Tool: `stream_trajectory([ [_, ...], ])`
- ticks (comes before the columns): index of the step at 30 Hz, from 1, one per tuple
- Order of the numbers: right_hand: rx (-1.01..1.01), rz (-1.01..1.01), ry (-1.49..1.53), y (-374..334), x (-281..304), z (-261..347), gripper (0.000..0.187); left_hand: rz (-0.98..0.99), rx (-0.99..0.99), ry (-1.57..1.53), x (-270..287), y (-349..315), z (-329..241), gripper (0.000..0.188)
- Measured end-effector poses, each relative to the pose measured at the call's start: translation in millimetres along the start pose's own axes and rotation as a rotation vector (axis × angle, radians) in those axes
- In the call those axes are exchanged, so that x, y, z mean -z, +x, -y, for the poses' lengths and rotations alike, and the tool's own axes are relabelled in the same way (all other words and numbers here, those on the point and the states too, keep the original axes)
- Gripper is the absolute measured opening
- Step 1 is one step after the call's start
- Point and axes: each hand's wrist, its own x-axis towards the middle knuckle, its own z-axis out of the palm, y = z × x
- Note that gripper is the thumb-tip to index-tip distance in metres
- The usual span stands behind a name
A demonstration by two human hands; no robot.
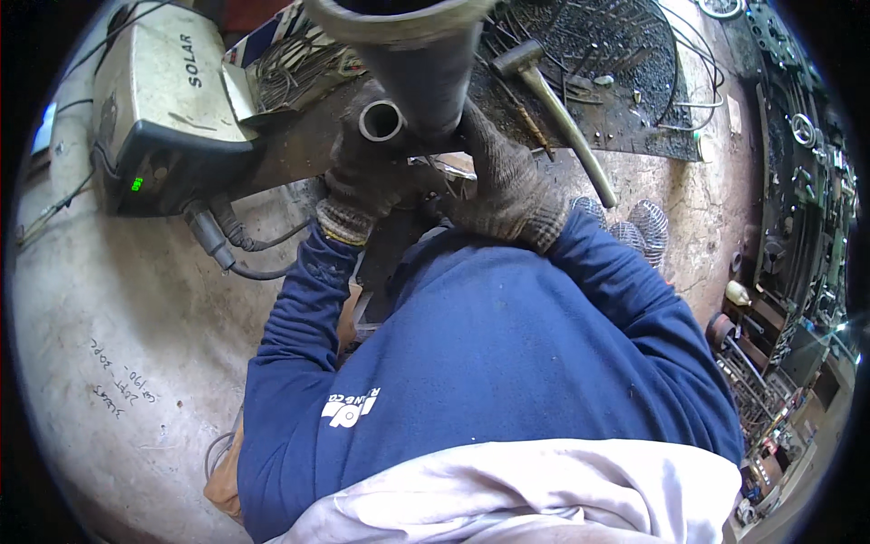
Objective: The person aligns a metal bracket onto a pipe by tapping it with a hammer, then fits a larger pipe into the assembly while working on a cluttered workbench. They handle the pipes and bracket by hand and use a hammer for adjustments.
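Observation:
A wide metal pipe [430,82] stands up toward me over the bench edge, its rim close to the camera. Beside its lower left is a narrower metal tube [381,121] with an open round end; whether the two are joined, I cannot tell. My left hand [352,177], in a dirty knitted work glove, closes round the narrow tube, fingers partly hidden behind it. On the other side my right hand [507,181], gloved alike, grips the wide pipe low down, most of its fingers out of sight. Some thin, bright pieces [450,165] show between the gloves.
A welding machine [172,100] with a cable plug [208,236] stands at the left. On the dark bench [290,150] lie a hammer [566,122], a thin rod [535,127], a heap of wires [294,77] and a black grate [607,54]. Racks of metal parts [807,181] line the right.

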Motion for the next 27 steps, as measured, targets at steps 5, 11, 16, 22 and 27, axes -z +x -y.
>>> stream_trajectory([
  [5,-0.252,0.102,-0.049,-6,25,6,0.099,0.211,0.188,0.233,-14,-11,6,0.064],
  [11,0.066,-0.371,-0.136,-18,-7,-22,0.097,0.261,0.037,0.323,-2,-2,38,0.046],
  [16,0.106,-0.498,-0.009,-39,-18,-23,0.077,0.200,0.127,0.043,30,-28,126,0.070],
  [22,0.181,-0.436,0.051,-72,-4,-30,0.089,0.260,-0.002,0.122,43,-3,116,0.066],
  [27,0.203,-0.451,0.024,-70,-4,-30,0.093,0.269,-0.075,0.154,38,-5,106,0.062],
])
